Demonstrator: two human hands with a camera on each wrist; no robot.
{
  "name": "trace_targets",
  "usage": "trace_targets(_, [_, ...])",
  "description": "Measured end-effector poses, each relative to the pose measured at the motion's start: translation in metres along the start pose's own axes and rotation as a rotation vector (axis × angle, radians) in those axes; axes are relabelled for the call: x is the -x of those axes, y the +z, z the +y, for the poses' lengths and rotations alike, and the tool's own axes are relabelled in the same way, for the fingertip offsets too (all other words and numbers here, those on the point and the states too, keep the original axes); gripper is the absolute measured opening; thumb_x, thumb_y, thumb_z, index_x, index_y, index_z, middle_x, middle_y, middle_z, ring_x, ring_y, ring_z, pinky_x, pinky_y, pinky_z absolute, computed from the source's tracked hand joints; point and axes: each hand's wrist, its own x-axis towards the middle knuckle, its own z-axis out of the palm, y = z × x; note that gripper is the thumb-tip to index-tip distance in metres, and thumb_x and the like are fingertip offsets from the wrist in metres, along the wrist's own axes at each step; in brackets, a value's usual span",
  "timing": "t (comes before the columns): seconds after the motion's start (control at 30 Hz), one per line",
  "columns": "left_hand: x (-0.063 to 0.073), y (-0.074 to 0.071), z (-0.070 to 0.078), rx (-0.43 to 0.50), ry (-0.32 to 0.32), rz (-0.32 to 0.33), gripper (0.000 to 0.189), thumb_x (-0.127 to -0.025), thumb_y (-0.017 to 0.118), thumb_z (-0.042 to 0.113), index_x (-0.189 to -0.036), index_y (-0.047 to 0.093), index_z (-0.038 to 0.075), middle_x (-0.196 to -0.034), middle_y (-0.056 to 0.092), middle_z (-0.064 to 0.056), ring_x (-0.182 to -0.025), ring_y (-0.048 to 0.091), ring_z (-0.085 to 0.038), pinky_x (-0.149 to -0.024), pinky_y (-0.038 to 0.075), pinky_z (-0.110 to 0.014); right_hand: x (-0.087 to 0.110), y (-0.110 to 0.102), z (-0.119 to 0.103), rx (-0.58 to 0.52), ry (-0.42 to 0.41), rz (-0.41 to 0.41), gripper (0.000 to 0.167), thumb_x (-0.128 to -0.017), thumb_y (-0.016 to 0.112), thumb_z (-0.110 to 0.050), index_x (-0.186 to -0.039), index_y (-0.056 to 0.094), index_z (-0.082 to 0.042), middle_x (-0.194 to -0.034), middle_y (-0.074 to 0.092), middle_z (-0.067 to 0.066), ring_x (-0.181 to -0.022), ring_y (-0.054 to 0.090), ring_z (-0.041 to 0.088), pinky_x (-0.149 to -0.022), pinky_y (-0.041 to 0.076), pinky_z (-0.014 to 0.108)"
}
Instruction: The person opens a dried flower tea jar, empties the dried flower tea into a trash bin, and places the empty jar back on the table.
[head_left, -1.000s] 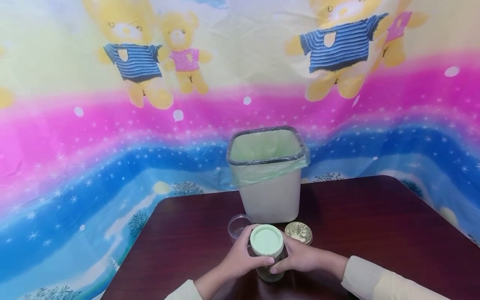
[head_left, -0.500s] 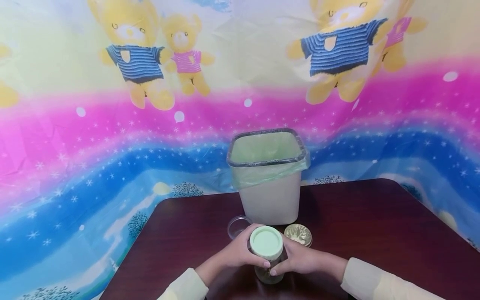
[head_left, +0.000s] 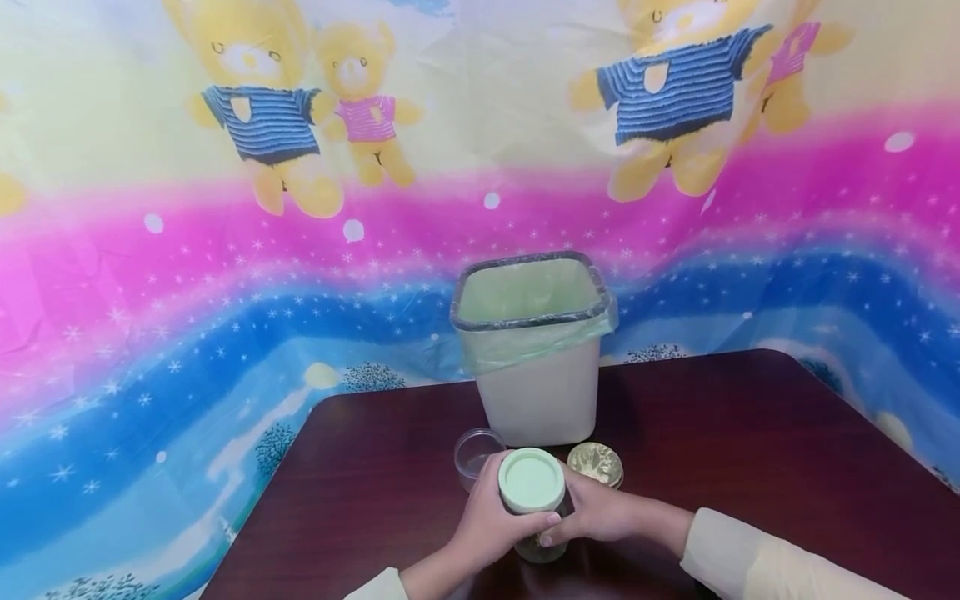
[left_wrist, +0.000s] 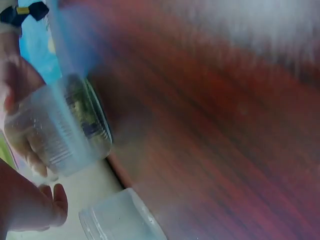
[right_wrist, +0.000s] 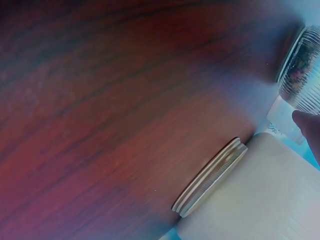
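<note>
Because left hand (head_left: pixel 491 521) and right hand (head_left: pixel 600 510) both curl round the jar (head_left: pixel 538 552) — one from each side — it is probably held so for steadiness | Location: over the bench (head_left: pixel 712 425), before the bin (head_left: pixel 540 400); base contact unclear | Looks: clear, ribbed, pale-green lid (head_left: pixel 532 479), dark contents (right_wrist: pixel 300 70) low inside

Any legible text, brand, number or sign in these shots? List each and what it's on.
None readable in any view.
Jar, green lid, clear tub, bin: no lettering visible.
Gold lid: mottled pattern, nothing that reads as text.
Dark piece at the right wrist: too blurred to tell.
Backdrop: printed pictures, no words visible.
</note>
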Motion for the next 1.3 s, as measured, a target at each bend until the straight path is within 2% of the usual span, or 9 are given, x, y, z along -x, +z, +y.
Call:
trace_targets(0.1, [0.001, -0.001, 0.001, 0.004, -0.008, -0.004, 0.079, -0.067, 0.088, 0.041, -0.132, 0.048, 0.022, -0.121, 0.053, 0.007, -0.109, 0.052, -0.013, -0.093, 0.043, -0.038, 0.000, 0.000, 0.000, 0.011, -0.010, 0.005, 0.084, -0.079, 0.081, -0.015, -0.145, 0.029, -0.008, -0.133, 0.049, 0.007, -0.122, 0.048, 0.019, -0.102, 0.036, 0.025])
trace_targets(0.17, [-0.001, -0.005, -0.001, 0.017, 0.003, -0.048, 0.078, -0.069, 0.087, 0.039, -0.134, 0.047, 0.022, -0.122, 0.053, 0.007, -0.111, 0.052, -0.014, -0.094, 0.042, -0.038, 0.000, 0.000, -0.001, 0.008, -0.017, 0.000, 0.084, -0.079, 0.081, -0.014, -0.145, 0.030, -0.007, -0.133, 0.049, 0.008, -0.122, 0.047, 0.019, -0.103, 0.035, 0.025])
trace_targets(0.47, [-0.037, -0.042, -0.015, 0.228, 0.054, -0.490, 0.075, -0.075, 0.085, 0.014, -0.139, 0.045, 0.016, -0.127, 0.054, 0.001, -0.115, 0.053, -0.017, -0.097, 0.044, -0.032, -0.001, -0.002, 0.000, -0.021, -0.002, -0.012, 0.085, -0.080, 0.079, -0.011, -0.147, 0.028, -0.007, -0.137, 0.046, 0.009, -0.126, 0.044, 0.020, -0.104, 0.031, 0.024])
trace_targets(0.57, [-0.047, -0.047, -0.015, 0.208, 0.058, -0.584, 0.078, -0.074, 0.085, 0.013, -0.141, 0.045, 0.019, -0.127, 0.055, 0.004, -0.118, 0.051, -0.015, -0.101, 0.039, -0.032, -0.001, -0.002, 0.000, -0.003, -0.007, -0.011, 0.084, -0.080, 0.079, -0.012, -0.146, 0.028, -0.006, -0.136, 0.046, 0.009, -0.125, 0.044, 0.020, -0.104, 0.031, 0.025])
trace_targets(0.67, [-0.050, -0.048, -0.014, 0.172, 0.051, -0.609, 0.078, -0.072, 0.086, 0.012, -0.139, 0.048, 0.022, -0.126, 0.054, 0.006, -0.117, 0.050, -0.014, -0.101, 0.038, -0.032, -0.001, -0.001, -0.001, 0.016, -0.011, -0.014, 0.082, -0.080, 0.080, -0.014, -0.144, 0.029, -0.006, -0.134, 0.048, 0.008, -0.124, 0.046, 0.019, -0.104, 0.033, 0.026])
trace_targets(0.77, [-0.048, -0.044, -0.014, 0.152, 0.030, -0.571, 0.075, -0.071, 0.087, 0.012, -0.135, 0.050, 0.024, -0.124, 0.054, 0.007, -0.114, 0.050, -0.013, -0.099, 0.039, -0.032, 0.000, -0.001, -0.002, 0.028, -0.014, -0.010, 0.082, -0.080, 0.080, -0.015, -0.144, 0.030, -0.006, -0.134, 0.048, 0.008, -0.123, 0.046, 0.018, -0.104, 0.033, 0.026])
trace_targets(0.9, [-0.038, -0.036, -0.010, 0.115, 0.017, -0.456, 0.073, -0.070, 0.089, 0.020, -0.131, 0.051, 0.024, -0.121, 0.055, 0.007, -0.111, 0.053, -0.012, -0.096, 0.042, -0.033, 0.000, -0.001, -0.002, 0.002, -0.018, -0.008, 0.082, -0.080, 0.079, -0.013, -0.145, 0.029, -0.006, -0.135, 0.047, 0.008, -0.124, 0.045, 0.019, -0.104, 0.032, 0.025])
trace_targets(1.13, [-0.017, -0.016, -0.001, -0.066, 0.064, -0.151, 0.074, -0.065, 0.089, 0.041, -0.128, 0.054, 0.020, -0.115, 0.058, 0.010, -0.103, 0.055, -0.011, -0.089, 0.045, -0.035, 0.001, 0.000, -0.001, 0.003, -0.035, -0.005, 0.082, -0.080, 0.080, -0.012, -0.145, 0.029, -0.007, -0.132, 0.050, 0.009, -0.120, 0.050, 0.020, -0.102, 0.036, 0.027])
trace_targets(1.3, [-0.004, -0.003, 0.006, -0.234, 0.048, 0.059, 0.079, -0.063, 0.085, 0.057, -0.125, 0.055, 0.019, -0.112, 0.058, 0.009, -0.100, 0.056, -0.010, -0.083, 0.048, -0.036, -0.001, 0.000, 0.001, 0.022, -0.022, -0.001, 0.084, -0.079, 0.081, -0.017, -0.146, 0.029, -0.013, -0.133, 0.050, 0.006, -0.122, 0.048, 0.021, -0.103, 0.036, 0.028])
